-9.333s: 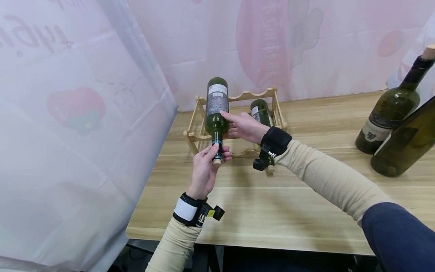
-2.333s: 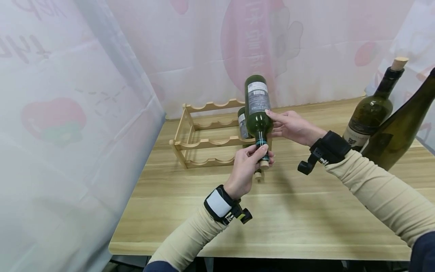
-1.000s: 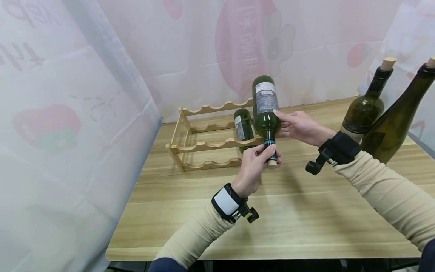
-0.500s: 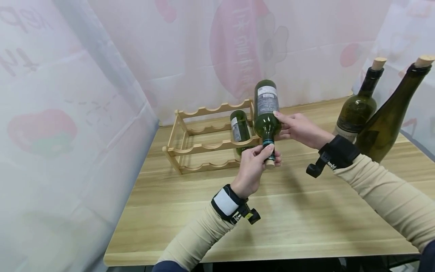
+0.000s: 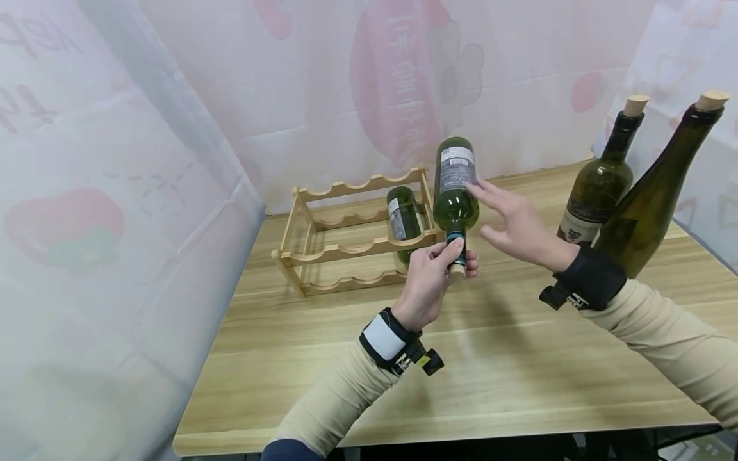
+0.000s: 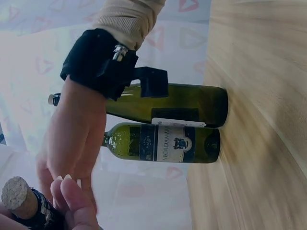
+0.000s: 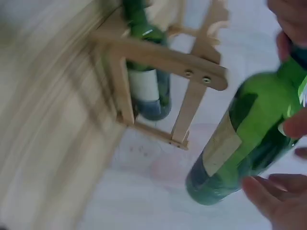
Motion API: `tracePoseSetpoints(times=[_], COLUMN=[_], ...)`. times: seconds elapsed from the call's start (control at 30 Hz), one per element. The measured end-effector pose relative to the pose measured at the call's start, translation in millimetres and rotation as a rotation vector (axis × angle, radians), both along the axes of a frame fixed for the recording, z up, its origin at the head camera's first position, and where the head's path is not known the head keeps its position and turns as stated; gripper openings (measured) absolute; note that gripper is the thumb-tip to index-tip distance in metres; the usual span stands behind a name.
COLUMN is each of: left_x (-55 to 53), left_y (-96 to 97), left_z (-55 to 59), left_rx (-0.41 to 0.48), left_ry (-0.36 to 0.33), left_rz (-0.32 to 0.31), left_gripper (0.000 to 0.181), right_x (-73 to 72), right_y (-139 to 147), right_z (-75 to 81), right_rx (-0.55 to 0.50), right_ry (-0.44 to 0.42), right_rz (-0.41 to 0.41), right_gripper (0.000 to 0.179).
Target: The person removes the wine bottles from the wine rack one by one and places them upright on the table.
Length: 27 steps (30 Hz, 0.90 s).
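Observation:
My left hand [image 5: 425, 285] grips the neck of a green wine bottle [image 5: 455, 176] just above its cork [image 5: 457, 271]. The bottle tilts with its base up and away from me, its back label facing up. It overlaps the right end of the wooden wine rack [image 5: 334, 253] in the head view; the right wrist view shows it apart from the rack. My right hand [image 5: 516, 224] is beside the bottle's body, fingers extended and thumb spread away, fingertips at the label's edge. Another green wine bottle [image 5: 405, 214] lies in the rack's lower tier, toward the right.
Two taller corked bottles stand on the table [image 5: 357, 371] at the right: a dark wine bottle [image 5: 596, 192] with a white label and a slimmer olive-green bottle [image 5: 648, 198]. They are close behind my right wrist. A printed curtain [image 5: 323, 83] hangs behind the table and along its left.
The held bottle has moved from over the rack's left side to its right end. Just now my right hand loosened from the bottle's body and drew back slightly rightward; the left keeps the neck.

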<state>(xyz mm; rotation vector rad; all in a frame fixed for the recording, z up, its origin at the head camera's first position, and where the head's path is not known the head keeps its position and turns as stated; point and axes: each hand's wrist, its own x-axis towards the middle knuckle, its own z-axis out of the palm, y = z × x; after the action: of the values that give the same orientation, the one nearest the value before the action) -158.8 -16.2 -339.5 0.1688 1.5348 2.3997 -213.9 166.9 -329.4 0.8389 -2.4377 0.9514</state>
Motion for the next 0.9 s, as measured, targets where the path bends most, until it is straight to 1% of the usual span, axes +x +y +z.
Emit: tracePoseSetpoints(times=[0.07,0.13,0.2,0.3,0.43,0.5,0.57,0.63,0.8,0.9], left_x=[-1.0,-1.8,-2.0,-1.9,-1.4,-2.2,-3.6,-5.5,-9.4,-11.2], left_y=[0.3,0.5,0.9,2.2,3.5,3.3,2.9,2.3,0.7,1.0], left_z=[1.2,2.4,3.7,5.2,7.1,8.1,9.3,10.5,12.7,13.2], left_rx=[-0.012,-0.028,-0.050,-0.084,-0.120,-0.120,-0.112,-0.108,-0.137,-0.149], left_ry=[0.008,0.018,0.029,0.037,0.040,0.047,0.054,0.067,0.100,0.134], left_rz=[-0.006,-0.014,-0.022,-0.028,-0.038,-0.044,-0.059,-0.072,-0.098,-0.108], left_gripper=[0.025,0.029,0.032,0.035,0.035,0.034,0.034,0.035,0.036,0.037], right_x=[3.1,4.2,4.2,3.2,1.3,-0.3,-1.3,-1.6,-1.9,-2.5], right_y=[-2,-5,-6,-6,-4,-4,-4,-3,-2,-1], right_z=[-3.6,-6.9,-9.7,-12.9,-13.4,-12.3,-11.0,-9.3,-5.7,-4.4], right_rx=[0.107,0.183,0.227,0.282,0.344,0.362,0.379,0.390,0.398,0.379], right_ry=[0.198,0.331,0.426,0.551,0.696,0.739,0.763,0.776,0.797,0.811], right_rz=[0.018,0.045,0.068,0.070,0.059,0.068,0.075,0.079,0.079,0.083], right_gripper=[0.072,0.074,0.075,0.071,0.057,0.049,0.044,0.043,0.047,0.041])
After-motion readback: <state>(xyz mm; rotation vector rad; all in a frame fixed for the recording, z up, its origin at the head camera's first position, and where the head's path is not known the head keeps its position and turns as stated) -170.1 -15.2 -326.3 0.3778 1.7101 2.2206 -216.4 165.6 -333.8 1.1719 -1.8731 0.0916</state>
